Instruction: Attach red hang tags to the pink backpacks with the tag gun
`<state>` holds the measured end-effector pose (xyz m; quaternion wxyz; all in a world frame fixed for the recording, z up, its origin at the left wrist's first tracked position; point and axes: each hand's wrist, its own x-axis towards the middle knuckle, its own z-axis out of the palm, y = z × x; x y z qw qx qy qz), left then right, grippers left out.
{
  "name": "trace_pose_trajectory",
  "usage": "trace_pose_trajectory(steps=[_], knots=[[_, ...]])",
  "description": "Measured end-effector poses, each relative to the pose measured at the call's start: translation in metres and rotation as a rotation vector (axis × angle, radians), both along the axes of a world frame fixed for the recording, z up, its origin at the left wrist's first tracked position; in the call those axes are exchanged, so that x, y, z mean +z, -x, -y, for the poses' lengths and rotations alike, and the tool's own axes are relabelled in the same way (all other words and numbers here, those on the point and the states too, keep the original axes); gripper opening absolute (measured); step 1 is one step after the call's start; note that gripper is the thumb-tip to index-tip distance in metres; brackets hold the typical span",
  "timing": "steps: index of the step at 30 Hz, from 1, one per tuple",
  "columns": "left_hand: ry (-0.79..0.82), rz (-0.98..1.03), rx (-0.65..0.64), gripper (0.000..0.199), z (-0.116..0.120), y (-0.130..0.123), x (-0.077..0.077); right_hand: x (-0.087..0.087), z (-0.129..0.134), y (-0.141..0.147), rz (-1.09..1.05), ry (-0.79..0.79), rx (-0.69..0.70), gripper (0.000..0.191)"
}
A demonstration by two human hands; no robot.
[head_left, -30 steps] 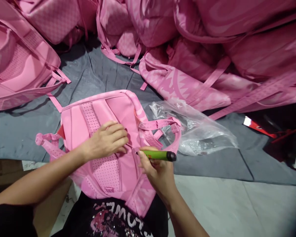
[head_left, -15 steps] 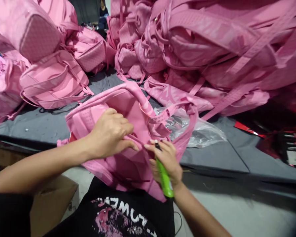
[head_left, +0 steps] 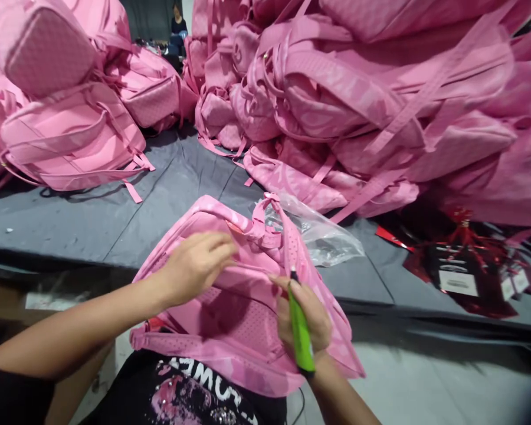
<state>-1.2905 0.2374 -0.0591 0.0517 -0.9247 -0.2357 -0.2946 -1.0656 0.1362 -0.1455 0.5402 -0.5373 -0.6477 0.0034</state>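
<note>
One pink backpack (head_left: 230,316), one green pen (head_left: 301,339)

So the backpack is tipped up at the near edge of a grey-covered table (head_left: 84,221), its lower side right by the person's black shirt (head_left: 133,383). Left hand (head_left: 199,262) is up at the bag's folded edge, fingers bunched together; it's kinda blurry, so can't tell if they're actually pinching the fabric. Right hand (head_left: 307,321) has its fingers clamped around the pen, which slants across it, with the fingertips at that same edge.

Clear plastic bag (head_left: 331,233) is lying just behind the backpack. Huge heap of pink bags (head_left: 349,94) across the table, plus another pink bag (head_left: 71,139) over left. Dark packets (head_left: 458,280) with white labels sit off to the right. Way back there's another person (head_left: 177,26).
</note>
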Motion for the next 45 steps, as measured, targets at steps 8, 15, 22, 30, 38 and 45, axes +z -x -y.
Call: trace_pose_trajectory(steps=[8, 15, 22, 30, 38, 45], knots=[[0.115, -0.56, 0.133, 0.08, -0.078, -0.038, 0.03, 0.014, -0.047, 0.054, 0.128, -0.209, 0.102, 0.044], [0.112, -0.645, 0.119, 0.096, -0.103, -0.069, 0.001, -0.013, -0.034, 0.035, 0.219, -0.139, 0.074, 0.045], [0.038, -0.756, 0.164, 0.133, -0.085, -0.066, -0.001, -0.01, -0.057, 0.004, 0.201, -0.174, -0.177, 0.053], [0.101, -0.594, 0.373, 0.107, -0.088, -0.07, -0.024, 0.017, -0.107, -0.01, 0.493, 0.517, -0.219, 0.075], [0.21, -0.608, 0.463, 0.103, -0.098, -0.073, -0.033, 0.005, -0.126, 0.018, 0.606, 0.679, -0.3, 0.086], [0.229, -0.548, 0.465, 0.101, -0.099, -0.076, -0.033, -0.002, -0.114, -0.005, 0.419, 0.664, -0.279, 0.081]])
